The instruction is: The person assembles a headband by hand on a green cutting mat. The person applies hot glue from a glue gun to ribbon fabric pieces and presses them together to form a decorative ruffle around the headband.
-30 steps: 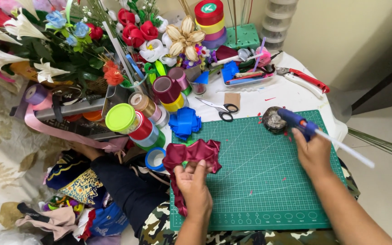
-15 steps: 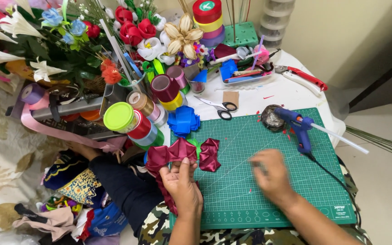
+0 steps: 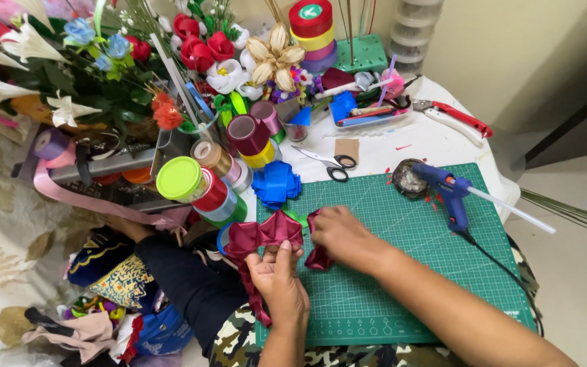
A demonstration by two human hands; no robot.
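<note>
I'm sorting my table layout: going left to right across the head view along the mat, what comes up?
Lime-lidded ribbon roll → maroon ribbon bow → right hand → blue glue gun

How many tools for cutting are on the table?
2. The black-handled scissors lie on the white tabletop just above the green cutting mat. The red-handled pruning shears lie near the table's far right edge. More could be hidden in the clutter.

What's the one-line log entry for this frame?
left hand: holds maroon ribbon bow | right hand: on bow | glue gun: on mat
</note>
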